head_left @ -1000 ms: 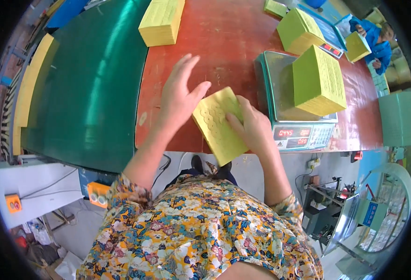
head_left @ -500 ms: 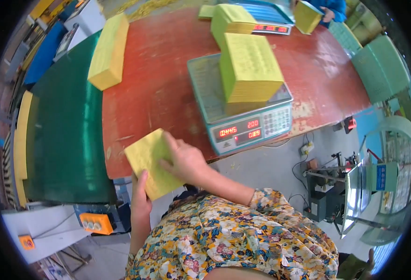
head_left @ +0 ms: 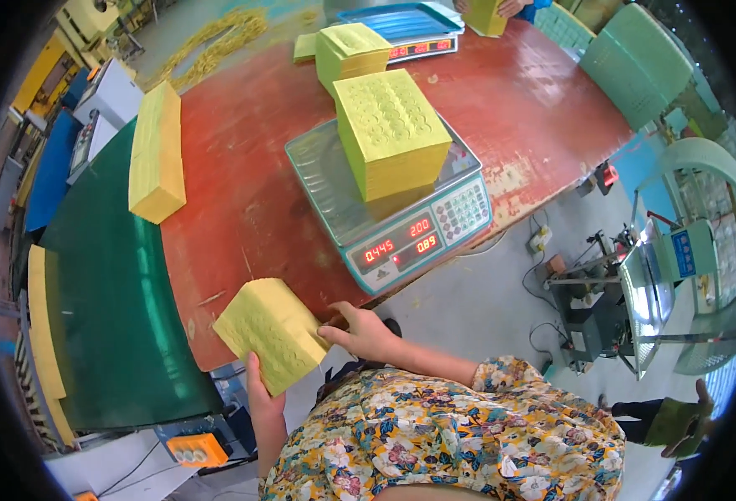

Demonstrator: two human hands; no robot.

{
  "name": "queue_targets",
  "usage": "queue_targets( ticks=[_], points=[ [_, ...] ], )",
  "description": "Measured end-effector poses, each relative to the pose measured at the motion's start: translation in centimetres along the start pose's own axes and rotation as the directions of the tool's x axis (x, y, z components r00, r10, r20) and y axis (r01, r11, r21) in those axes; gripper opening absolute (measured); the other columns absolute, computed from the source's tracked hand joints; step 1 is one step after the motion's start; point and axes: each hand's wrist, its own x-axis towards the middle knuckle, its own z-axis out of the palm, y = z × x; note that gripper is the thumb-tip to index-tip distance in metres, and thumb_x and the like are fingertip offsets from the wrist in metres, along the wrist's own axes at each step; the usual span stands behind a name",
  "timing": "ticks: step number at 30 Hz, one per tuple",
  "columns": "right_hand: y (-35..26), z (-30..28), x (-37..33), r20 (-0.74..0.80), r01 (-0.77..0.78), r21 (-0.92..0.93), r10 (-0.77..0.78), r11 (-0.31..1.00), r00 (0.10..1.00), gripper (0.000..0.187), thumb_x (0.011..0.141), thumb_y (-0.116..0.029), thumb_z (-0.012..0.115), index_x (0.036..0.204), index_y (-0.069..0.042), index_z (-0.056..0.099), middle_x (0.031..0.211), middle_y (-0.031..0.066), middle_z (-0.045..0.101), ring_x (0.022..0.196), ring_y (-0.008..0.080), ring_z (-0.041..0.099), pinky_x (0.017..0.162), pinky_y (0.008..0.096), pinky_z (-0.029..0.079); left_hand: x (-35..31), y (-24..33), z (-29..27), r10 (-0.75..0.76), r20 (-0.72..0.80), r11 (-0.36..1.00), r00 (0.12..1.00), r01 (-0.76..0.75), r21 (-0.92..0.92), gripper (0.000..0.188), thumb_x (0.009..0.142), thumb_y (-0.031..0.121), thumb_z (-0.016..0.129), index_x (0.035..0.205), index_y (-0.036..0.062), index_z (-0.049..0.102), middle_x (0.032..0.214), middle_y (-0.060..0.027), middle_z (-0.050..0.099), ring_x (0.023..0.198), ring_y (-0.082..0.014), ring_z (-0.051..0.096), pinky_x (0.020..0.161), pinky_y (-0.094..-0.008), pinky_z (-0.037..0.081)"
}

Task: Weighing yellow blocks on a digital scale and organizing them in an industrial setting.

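Observation:
My left hand (head_left: 264, 391) grips a stack of yellow embossed paper (head_left: 272, 338) by its lower left edge, thumb on top and the other fingers hidden beneath. The stack sits tilted at the near corner of the red table, its upper sheets bowed. At its right edge is my right hand (head_left: 366, 336), thumb and forefinger apart; whether the thumb tip touches the paper I cannot tell. Beyond, a digital scale (head_left: 410, 242) with lit red digits bears a taller block of yellow paper (head_left: 393, 134).
A long yellow paper block (head_left: 157, 154) lies at the red table's (head_left: 234, 167) left edge, beside a green surface (head_left: 109, 309). Farther back stand another paper stack (head_left: 353, 54) and a blue-topped scale (head_left: 401, 29). Across the table, a person's hands (head_left: 512, 8) hold yellow paper. Green chairs (head_left: 639, 71) stand right.
My right hand has moved off the top of the paper stack to its right edge. The stack now shows its thickness and bowed sheets. The whole view has shifted.

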Motion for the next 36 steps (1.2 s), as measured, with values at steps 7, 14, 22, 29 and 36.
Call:
queue_targets(
  ticks=[7,14,22,29,36],
  points=[
    [-1.4,0.7,0.1,0.003,-0.122,0.147,0.123,0.982,0.992,0.065,0.085,-0.038,0.072,0.126,0.008,0.052,0.098,0.0201,0.069,0.092,0.0271,0.068,0.081,0.0367,0.053,0.4,0.8,0.2,-0.328,-0.024,0.848,0.944,0.283,-0.447,0.054,0.100,0.040,0.048,0.141,0.0046,0.043,0.138,-0.0138,0.053,0.124,-0.0273,0.053,0.105,-0.0415,0.043],
    [-3.6,-2.5,0.8,0.005,0.041,0.233,-0.043,0.972,0.999,0.073,0.085,-0.029,0.073,0.139,0.006,0.040,0.127,0.0247,0.058,0.103,0.0267,0.065,0.089,0.0371,0.052,-0.3,4.4,3.4,0.022,0.017,0.950,1.000,-0.016,-0.310,0.059,0.098,0.040,0.051,0.146,0.0092,0.037,0.142,-0.0130,0.048,0.130,-0.0281,0.049,0.107,-0.0449,0.041],
    [-14.3,-23.5,4.8,-0.273,0.411,0.050,-0.383,0.910,0.882,0.044,0.096,-0.018,0.054,0.133,0.005,0.051,0.109,0.0105,0.066,0.090,0.0136,0.064,0.075,0.0284,0.053,11.3,21.7,23.3,0.326,0.378,0.922,0.867,-0.379,0.073,0.051,0.102,0.029,0.047,0.142,-0.0021,0.040,0.140,-0.0147,0.050,0.126,-0.0218,0.053,0.104,-0.0359,0.044],
    [-13.8,-30.9,8.9,-0.240,0.239,0.337,-0.163,0.911,0.957,0.041,0.096,-0.022,0.052,0.129,0.002,0.057,0.110,0.0081,0.067,0.094,0.0152,0.064,0.076,0.0302,0.053,21.6,23.1,31.7,0.008,0.494,1.000,0.870,-0.014,0.010,0.060,0.092,0.046,0.062,0.135,0.0055,0.050,0.124,-0.0072,0.062,0.112,-0.0151,0.060,0.091,-0.0335,0.050],
    [-11.4,-31.7,10.8,-0.220,0.223,0.435,-0.137,0.872,0.966,0.036,0.097,-0.019,0.052,0.126,0.001,0.060,0.107,0.0079,0.067,0.093,0.0156,0.064,0.075,0.0299,0.052,23.5,22.3,32.5,-0.071,0.408,0.992,0.910,0.023,0.122,0.060,0.088,0.053,0.063,0.131,0.0115,0.055,0.119,-0.0019,0.065,0.106,-0.0114,0.062,0.081,-0.0316,0.053]
  ],
)
